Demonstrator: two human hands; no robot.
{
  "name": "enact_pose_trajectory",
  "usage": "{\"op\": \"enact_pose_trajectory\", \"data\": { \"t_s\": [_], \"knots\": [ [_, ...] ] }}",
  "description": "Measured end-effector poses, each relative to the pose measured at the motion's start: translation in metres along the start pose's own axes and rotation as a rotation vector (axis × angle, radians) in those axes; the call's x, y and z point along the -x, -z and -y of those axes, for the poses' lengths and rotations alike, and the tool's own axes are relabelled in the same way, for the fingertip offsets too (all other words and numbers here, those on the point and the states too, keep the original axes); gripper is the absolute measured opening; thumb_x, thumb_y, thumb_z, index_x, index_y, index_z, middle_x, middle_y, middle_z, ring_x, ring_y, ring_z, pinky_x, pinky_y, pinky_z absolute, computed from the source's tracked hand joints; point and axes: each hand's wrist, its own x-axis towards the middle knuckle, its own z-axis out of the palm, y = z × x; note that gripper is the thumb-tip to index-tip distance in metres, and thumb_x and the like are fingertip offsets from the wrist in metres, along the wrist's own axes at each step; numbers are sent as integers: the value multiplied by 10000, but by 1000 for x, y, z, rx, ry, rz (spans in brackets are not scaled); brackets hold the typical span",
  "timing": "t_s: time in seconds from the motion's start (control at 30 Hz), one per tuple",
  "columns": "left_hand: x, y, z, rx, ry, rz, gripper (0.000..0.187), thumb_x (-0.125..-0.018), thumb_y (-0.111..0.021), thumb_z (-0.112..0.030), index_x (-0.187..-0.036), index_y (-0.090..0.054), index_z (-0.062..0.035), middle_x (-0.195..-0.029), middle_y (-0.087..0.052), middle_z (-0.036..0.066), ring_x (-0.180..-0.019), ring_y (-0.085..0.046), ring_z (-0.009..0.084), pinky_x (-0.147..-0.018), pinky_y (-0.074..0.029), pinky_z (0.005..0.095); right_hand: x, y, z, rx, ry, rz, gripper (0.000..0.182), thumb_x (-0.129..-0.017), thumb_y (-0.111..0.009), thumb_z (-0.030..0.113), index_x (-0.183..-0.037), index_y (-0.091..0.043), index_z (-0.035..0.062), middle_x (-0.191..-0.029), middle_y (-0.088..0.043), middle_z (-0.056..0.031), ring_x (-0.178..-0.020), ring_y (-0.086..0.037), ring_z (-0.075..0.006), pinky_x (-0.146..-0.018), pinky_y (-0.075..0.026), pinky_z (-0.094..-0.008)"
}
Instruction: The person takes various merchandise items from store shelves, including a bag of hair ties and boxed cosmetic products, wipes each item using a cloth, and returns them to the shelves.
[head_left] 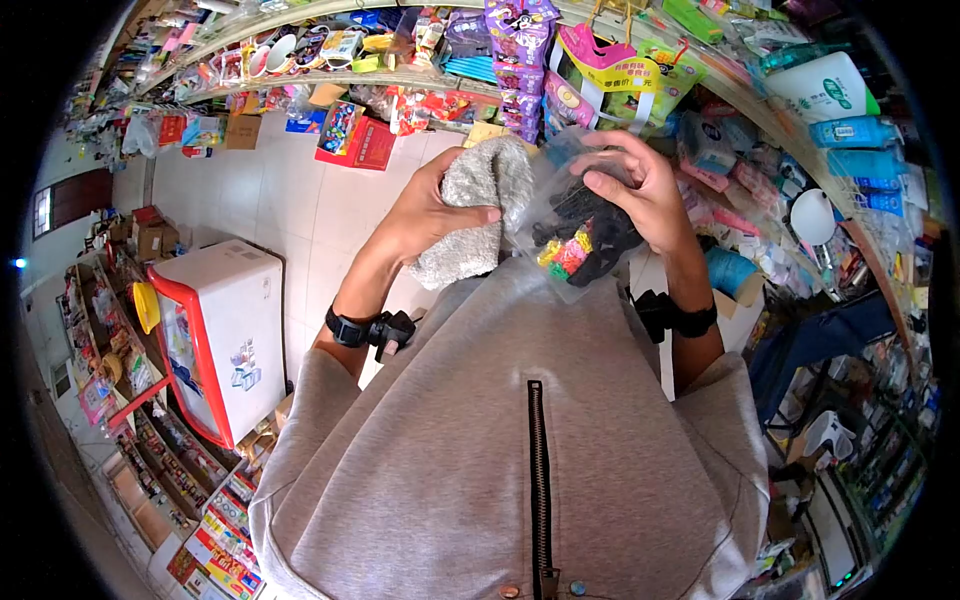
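My left hand (435,212) holds a fluffy light grey cloth (465,245), its thumb lying across the front and its fingers behind. A clear plastic bag (550,190) hangs from my right hand (645,190), gripped between thumb and curled fingers. Inside the bag are a black item (605,235), whose kind I cannot make out, and small yellow, pink, red and green pieces (567,252). Cloth and bag meet side by side in front of my chest. Dark straps go round both wrists.
Shelves of packaged goods (420,80) curve across the top and right. A red and white freezer (225,330) stands at the left. An open red box (365,140) lies near the upper shelf. A blue roll (730,270) sits right of my right forearm.
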Motion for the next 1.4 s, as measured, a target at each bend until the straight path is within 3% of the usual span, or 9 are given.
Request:
{"op": "enact_pose_trajectory", "data": {
  "t_s": [0.23,0.33,0.43,0.6,0.7,0.87,1.2,1.27,1.4],
  "knots": [
    [3,5,-10,2,-8,-84,655,-739,-809,14,-1317,-502,32,-1168,-627,72,-1058,-595,124,-921,-495,282,-2,4,-2,9,63,-74,404,-886,-706,73,-1235,-516,0,-1045,-690,-100,-996,-635,-131,-888,-494,-271],
    [4,11,-14,-10,-11,-107,703,-734,-788,48,-1360,-469,9,-1193,-620,96,-1078,-610,174,-926,-517,339,-3,11,-3,65,135,-132,427,-880,-712,69,-1245,-502,3,-1052,-691,-108,-1002,-637,-137,-884,-498,-271],
    [7,20,-13,93,-26,-145,668,-727,-800,45,-1324,-502,23,-1173,-633,80,-1062,-612,148,-921,-506,300,-3,14,4,93,174,-194,440,-874,-716,64,-1251,-496,7,-1062,-691,-116,-1006,-638,-143,-879,-500,-271],
    [10,32,-14,290,59,-194,577,-813,-754,-40,-1327,-495,-1,-1126,-656,115,-991,-662,202,-821,-567,348,0,13,7,88,201,-228,445,-869,-721,66,-1249,-497,8,-1076,-691,-121,-1006,-639,-150,-879,-500,-275],
    [11,43,-17,351,82,-241,552,-842,-744,-97,-1326,-495,-5,-1119,-659,116,-990,-667,217,-828,-570,362,2,12,12,66,174,-204,462,-859,-735,70,-1247,-494,1,-1075,-691,-126,-1012,-638,-152,-884,-498,-280],
    [7,59,-19,549,17,-211,560,-909,-668,-121,-1378,-400,26,-1254,-582,159,-1106,-621,251,-909,-549,392,5,14,21,119,141,-134,516,-836,-762,81,-1259,-477,4,-1095,-686,-136,-1043,-633,-161,-913,-488,-295],
    [-2,48,-59,333,-68,-165,538,-919,-677,-188,-1360,-443,13,-1200,-616,122,-1055,-637,202,-873,-545,339,7,1,34,247,220,-12,611,-769,-815,85,-1278,-479,37,-1100,-678,-98,-1045,-620,-161,-917,-475,-308],
    [-6,48,-63,269,-112,-130,559,-916,-686,-201,-1375,-448,10,-1208,-622,121,-1055,-637,186,-878,-539,333,6,0,33,225,155,79,646,-787,-775,9,-1336,-435,20,-1144,-646,-140,-1100,-592,-171,-976,-441,-312],
    [-16,42,-75,153,-134,-97,595,-916,-689,-176,-1414,-418,5,-1252,-610,129,-1093,-626,187,-896,-530,329,1,-5,44,209,68,136,617,-792,-777,17,-1299,-426,40,-1117,-659,-127,-1051,-601,-152,-943,-449,-302]
  ]
}}
